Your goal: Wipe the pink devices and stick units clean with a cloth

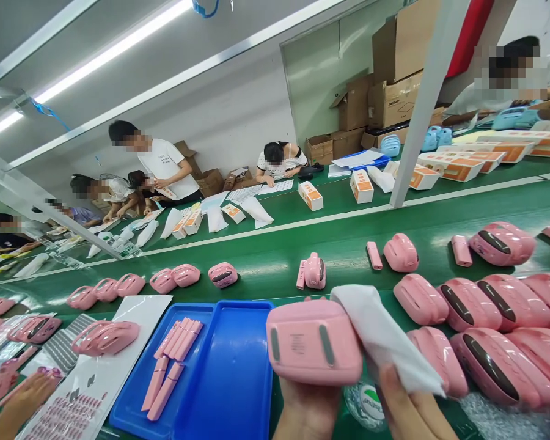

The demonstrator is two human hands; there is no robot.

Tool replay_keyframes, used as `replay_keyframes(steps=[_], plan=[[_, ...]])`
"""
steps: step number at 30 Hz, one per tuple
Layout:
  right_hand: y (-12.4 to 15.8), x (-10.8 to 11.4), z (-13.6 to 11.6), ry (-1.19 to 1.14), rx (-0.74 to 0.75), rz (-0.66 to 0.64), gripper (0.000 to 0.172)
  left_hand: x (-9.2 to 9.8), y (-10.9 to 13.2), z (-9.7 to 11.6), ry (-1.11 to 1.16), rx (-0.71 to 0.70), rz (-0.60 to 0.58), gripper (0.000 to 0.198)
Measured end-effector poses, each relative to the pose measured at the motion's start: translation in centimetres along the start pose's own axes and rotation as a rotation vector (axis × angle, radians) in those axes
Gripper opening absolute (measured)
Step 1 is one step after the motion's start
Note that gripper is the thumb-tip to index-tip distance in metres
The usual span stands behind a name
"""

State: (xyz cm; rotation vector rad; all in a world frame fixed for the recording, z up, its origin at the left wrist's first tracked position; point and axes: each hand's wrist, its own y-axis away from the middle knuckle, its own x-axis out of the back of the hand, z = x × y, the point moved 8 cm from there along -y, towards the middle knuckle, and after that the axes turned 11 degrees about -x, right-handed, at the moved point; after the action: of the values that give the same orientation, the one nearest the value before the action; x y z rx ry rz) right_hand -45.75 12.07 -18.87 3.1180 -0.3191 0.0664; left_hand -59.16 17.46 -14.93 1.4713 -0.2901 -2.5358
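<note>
My left hand (305, 406) is closed around a pink portable speaker (309, 343) from below and behind. Its flat underside, with two grey rubber strips and small print, faces me. My right hand (407, 406) pinches the lower end of a white cloth (382, 333), whose upper end lies against the speaker's right edge. Under my hands, partly covered, is a clear round container with a green label (370, 400). To the left of the held speaker stands a blue tray (238, 366).
Pink speakers (481, 302) crowd the right side. Another blue tray (140, 397) holds several pink sticks (183, 339). A co-worker's hands (32, 394) are at lower left beside sticker sheets (73, 412). Across the green belt (266, 256), people work among white-orange boxes (310, 194). A slanted post (421, 122) rises at right.
</note>
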Motion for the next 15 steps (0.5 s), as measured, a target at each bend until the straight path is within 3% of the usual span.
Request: replay_keyframes(steps=[2, 4, 6, 10, 12, 15], plan=[[-1.5, -0.1, -1.3, -0.043, -0.114, -0.007, 0.039, 0.8, 0.4, 0.6, 0.024, -0.039, 0.091, 0.039], [-2.5, -1.2, -3.0, -0.051, -0.168, -0.094, 0.041, 1.0, 0.6, 1.8, -0.003, -0.118, 0.073, 0.036], [-3.0, -2.6, -5.1, 0.034, -0.05, -0.184, 0.041, 1.0, 0.8, 3.0, -0.111, -0.208, -0.013, 0.035], [-2.4, -5.9, -7.4, 0.227, 0.367, -0.321, 0.035, 2.6, 1.3, 5.1, -0.558, -0.532, -0.115, 0.047], [-2.4, -7.7, -7.2, 0.312, 0.426, -0.419, 0.034, 4.0, 1.4, 5.2, -0.639, -0.662, -0.144, 0.055], [-3.5, -9.6, -6.7, 0.424, 0.344, -0.542, 0.037, 5.7, 1.1, 5.4, -0.762, -0.728, -0.256, 0.067]])
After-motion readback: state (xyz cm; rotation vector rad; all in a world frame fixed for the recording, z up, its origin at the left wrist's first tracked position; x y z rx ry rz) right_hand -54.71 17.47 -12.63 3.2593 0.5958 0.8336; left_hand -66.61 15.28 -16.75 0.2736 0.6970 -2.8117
